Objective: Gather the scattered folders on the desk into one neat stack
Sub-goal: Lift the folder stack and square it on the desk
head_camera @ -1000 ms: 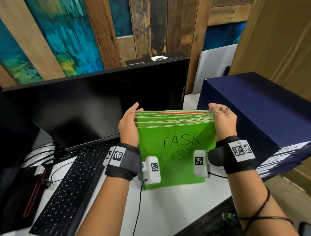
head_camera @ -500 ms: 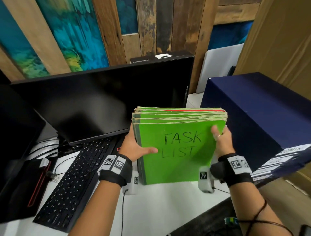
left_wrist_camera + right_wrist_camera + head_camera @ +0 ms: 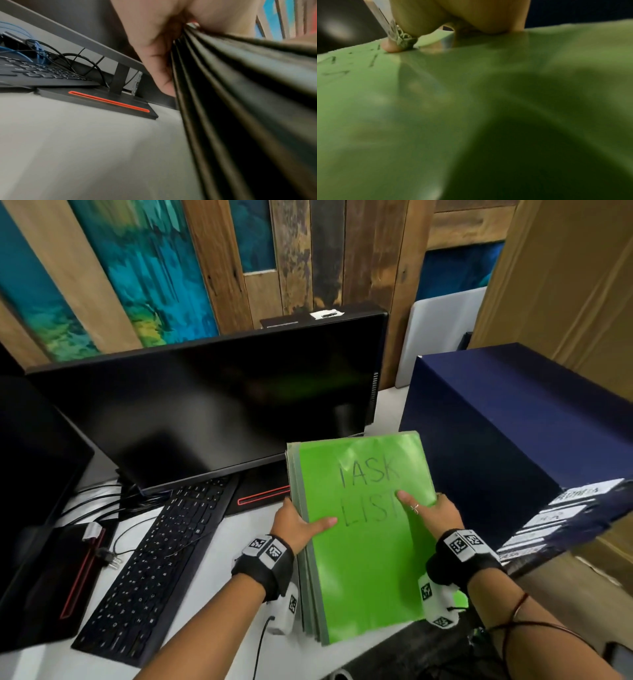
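A stack of green folders, its top cover marked "TASK LIST", is held nearly flat just over the white desk between the monitor and a navy box. My left hand grips the stack's left edge, thumb on top and fingers underneath. In the left wrist view the folder stack's layered edges run past my left hand. My right hand grips the right edge, thumb pressing the cover. The right wrist view shows the folder cover under my right hand's thumb.
A black monitor stands behind, its base with a red slot. A black keyboard and cables lie left. A navy box with labelled files sits right. A second dark screen is at far left.
The stack stood upright on its lower edge with my hands at its top corners. It has since tipped back to nearly flat, and both hands slid down to its sides.
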{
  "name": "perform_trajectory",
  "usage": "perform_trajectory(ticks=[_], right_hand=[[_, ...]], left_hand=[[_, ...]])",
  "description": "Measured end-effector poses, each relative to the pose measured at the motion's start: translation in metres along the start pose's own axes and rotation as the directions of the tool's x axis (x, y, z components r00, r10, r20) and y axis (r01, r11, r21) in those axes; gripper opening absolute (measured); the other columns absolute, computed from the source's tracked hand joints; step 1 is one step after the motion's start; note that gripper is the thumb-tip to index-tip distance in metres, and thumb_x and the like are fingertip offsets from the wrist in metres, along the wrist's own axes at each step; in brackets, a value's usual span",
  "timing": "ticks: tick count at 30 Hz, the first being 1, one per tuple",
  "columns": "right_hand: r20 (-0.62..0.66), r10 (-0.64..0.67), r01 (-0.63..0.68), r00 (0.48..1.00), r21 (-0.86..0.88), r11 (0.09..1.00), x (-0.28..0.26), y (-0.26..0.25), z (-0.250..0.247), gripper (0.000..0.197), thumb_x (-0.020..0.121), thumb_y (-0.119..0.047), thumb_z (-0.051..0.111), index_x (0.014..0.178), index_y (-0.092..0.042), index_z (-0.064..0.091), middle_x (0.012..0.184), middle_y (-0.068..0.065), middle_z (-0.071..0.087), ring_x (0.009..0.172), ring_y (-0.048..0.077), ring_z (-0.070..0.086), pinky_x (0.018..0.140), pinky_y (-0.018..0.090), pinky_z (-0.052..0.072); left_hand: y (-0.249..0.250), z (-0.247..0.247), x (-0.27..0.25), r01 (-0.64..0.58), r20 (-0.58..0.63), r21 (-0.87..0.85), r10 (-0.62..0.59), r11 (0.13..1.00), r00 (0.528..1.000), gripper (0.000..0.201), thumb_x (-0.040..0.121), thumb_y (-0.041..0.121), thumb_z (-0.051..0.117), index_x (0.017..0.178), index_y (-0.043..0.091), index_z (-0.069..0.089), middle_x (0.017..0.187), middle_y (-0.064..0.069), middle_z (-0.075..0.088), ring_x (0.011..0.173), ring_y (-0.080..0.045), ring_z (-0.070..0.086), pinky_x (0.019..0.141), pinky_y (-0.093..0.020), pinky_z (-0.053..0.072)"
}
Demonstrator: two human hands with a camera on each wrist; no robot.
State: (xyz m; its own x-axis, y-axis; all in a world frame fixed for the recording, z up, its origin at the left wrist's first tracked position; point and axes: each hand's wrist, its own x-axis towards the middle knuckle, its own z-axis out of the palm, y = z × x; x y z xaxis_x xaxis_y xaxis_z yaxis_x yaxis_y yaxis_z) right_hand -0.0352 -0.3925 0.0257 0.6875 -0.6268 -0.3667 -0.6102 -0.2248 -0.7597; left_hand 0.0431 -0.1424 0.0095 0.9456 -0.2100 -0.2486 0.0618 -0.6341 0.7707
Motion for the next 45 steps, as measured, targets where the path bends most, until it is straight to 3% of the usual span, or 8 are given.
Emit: perform_trajectory(ticks=[5,11,15,18,20,25,35,45], right_hand=[[0.093,0.155,-0.144,0.984,-0.11,0.983,0.007,0.037,0.007,0.105,0.059,-0.07,0.068,0.138,-0.006,0.039,0.135,0.015,0.051,0.12,0.032,0.053,0.104,0.04,0.042],[0.193,0.311,-0.249,0.931,-0.288,0.925,0.026,0.031,0.006,0.132,0.045,-0.085,0.061,0.146,-0.01,0.023,0.153,0.016,0.028,0.135,0.037,0.036,0.11,0.048,0.034],[0.204,0.287,-0.204,0.936,-0.35,0.914,0.044,-0.004,0.0,0.119,0.059,-0.082,0.057,0.149,-0.017,0.014,0.153,0.016,0.025,0.122,0.038,0.049,0.075,0.034,0.046],[0.229,0.273,-0.158,0.935,-0.421,0.893,0.065,-0.029,0.0,0.115,0.063,-0.082,0.053,0.149,-0.015,0.015,0.15,0.019,0.031,0.087,0.031,0.061,0.056,0.03,0.047],[0.238,0.285,-0.153,0.928,-0.453,0.878,0.077,-0.043,0.0,0.108,0.071,-0.077,0.05,0.149,-0.01,0.016,0.149,0.02,0.032,0.078,0.029,0.058,0.062,0.031,0.05],[0.224,0.27,-0.108,0.936,-0.548,0.829,0.111,-0.06,0.013,0.104,0.076,-0.074,0.046,0.148,-0.006,0.015,0.152,0.02,0.025,0.127,0.037,0.045,0.102,0.041,0.042],[0.307,0.242,0.106,0.92,-0.791,0.603,0.136,-0.085,0.01,0.066,0.092,-0.049,0.049,0.148,-0.029,0.02,0.152,0.013,0.03,0.125,0.029,0.051,0.103,0.038,0.044],[0.327,0.222,0.152,0.919,-0.812,0.564,0.139,-0.082,0.006,0.063,0.086,-0.043,0.061,0.143,-0.031,0.036,0.146,0.006,0.042,0.122,0.023,0.055,0.097,0.032,0.049]], left_hand=[[-0.016,0.017,0.003,0.136,0.15,0.176,-0.163,0.975,0.975,0.096,0.06,0.063,0.073,0.126,0.0,0.04,0.13,-0.013,0.052,0.116,-0.026,0.053,0.098,-0.032,0.046],[-0.011,0.021,0.025,0.151,0.242,0.211,-0.201,0.966,0.949,0.109,0.071,0.066,0.061,0.143,-0.003,0.017,0.147,-0.017,0.035,0.13,-0.028,0.044,0.106,-0.034,0.042],[0.004,0.019,0.044,0.173,0.203,0.158,-0.203,0.972,0.958,0.111,0.076,0.061,0.059,0.146,-0.004,0.002,0.153,-0.019,0.024,0.137,-0.029,0.035,0.111,-0.035,0.036],[0.013,0.018,0.058,0.223,0.164,0.166,-0.25,0.96,0.954,0.111,0.077,0.064,0.055,0.146,-0.005,0.001,0.152,-0.021,0.023,0.137,-0.03,0.035,0.109,-0.036,0.036],[0.016,0.018,0.068,0.254,0.144,0.15,-0.275,0.956,0.951,0.112,0.076,0.067,0.054,0.145,-0.005,0.005,0.151,-0.021,0.025,0.134,-0.031,0.038,0.108,-0.037,0.038],[0.016,0.03,0.086,0.289,0.138,0.111,-0.303,0.951,0.943,0.11,0.081,0.06,0.055,0.145,-0.004,-0.008,0.151,-0.023,0.026,0.136,-0.031,0.036,0.112,-0.036,0.033],[0.018,0.044,0.108,0.264,0.116,0.054,-0.269,0.963,0.956,0.107,0.082,0.054,0.057,0.147,0.009,-0.016,0.149,-0.022,0.03,0.131,-0.032,0.043,0.107,-0.034,0.035],[0.022,0.049,0.119,0.234,0.131,0.059,-0.24,0.97,0.962,0.111,0.081,0.053,0.06,0.146,0.011,-0.02,0.151,-0.023,0.027,0.131,-0.032,0.043,0.106,-0.035,0.036]])
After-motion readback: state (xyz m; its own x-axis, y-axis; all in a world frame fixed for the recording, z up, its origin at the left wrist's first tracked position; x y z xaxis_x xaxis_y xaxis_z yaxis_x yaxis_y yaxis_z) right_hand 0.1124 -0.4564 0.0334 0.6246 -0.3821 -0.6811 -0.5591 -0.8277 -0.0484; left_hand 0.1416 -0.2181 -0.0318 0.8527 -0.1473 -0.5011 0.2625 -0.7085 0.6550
